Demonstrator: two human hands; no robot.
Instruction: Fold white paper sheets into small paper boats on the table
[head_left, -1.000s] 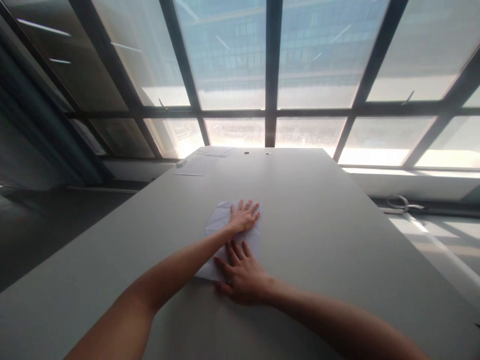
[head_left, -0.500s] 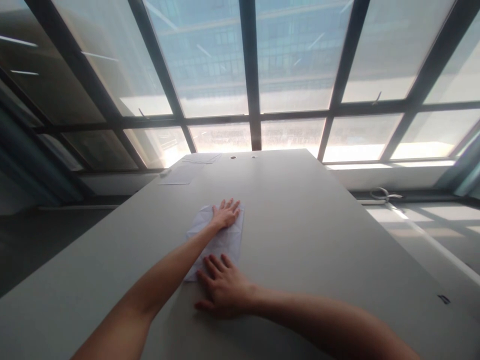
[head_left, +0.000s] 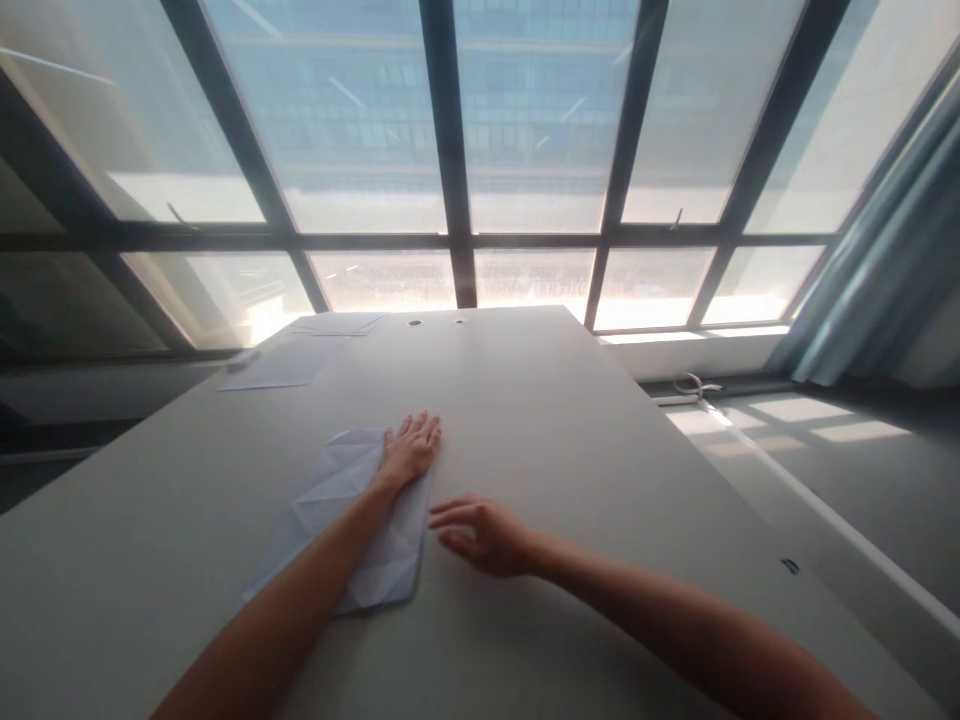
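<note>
A left hand (head_left: pixel 411 450) lies flat on the far right corner of a folded, creased sheet of white paper (head_left: pixel 337 485) on a pale tabletop (head_left: pixel 600 460), its fingers outstretched and pressing from above without gripping. The forearm stretches diagonally across the sheet, hiding part of its middle and near left side. At the paper's right edge, a right hand (head_left: pixel 491 537) hovers with fingers loosely bent and thumb apart from them, grasping nothing; the fingertips are just beside the edge, and whether they touch it is hard to tell. The paper sits left of center in the near half of the tabletop, its surface crossed by angular fold lines. Farther off, toward the far left corner, a flat white sheet (head_left: pixel 274 368) lies near more thin sheets (head_left: pixel 341 325), while two small round holes (head_left: pixel 414 323) mark the far edge. A small dark mark (head_left: pixel 790 567) shows near the right edge. Beyond, daylight pours through dark-framed windows (head_left: pixel 360 120), with a blue-gray curtain (head_left: pixel 877 270) at right and sunlit patches on the floor (head_left: pixel 847 465) below.
</note>
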